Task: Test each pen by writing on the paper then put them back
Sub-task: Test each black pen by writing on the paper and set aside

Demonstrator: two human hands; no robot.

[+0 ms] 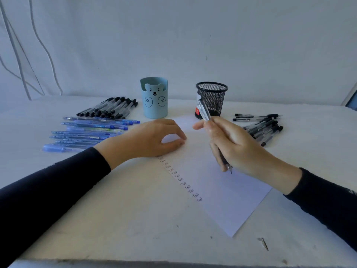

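A white sheet of paper (228, 198) lies slanted on the table, with a column of small "Test" words (179, 178) down its left edge. My left hand (152, 140) rests on the paper's upper left part, fingers curled, holding nothing. My right hand (231, 144) grips a clear black-ink pen (203, 111); its tip points down just above the paper and its back end rises toward the mesh cup. Black pens lie in piles at the back left (110, 109) and at the right (262, 126). Blue pens (90, 132) lie in a row at the left.
A light blue bear pen holder (154, 101) and a black mesh pen cup (212, 97) stand at the back centre. A small dark bit of debris (263, 243) lies near the front right. The table's front edge runs along the bottom; a wall stands behind.
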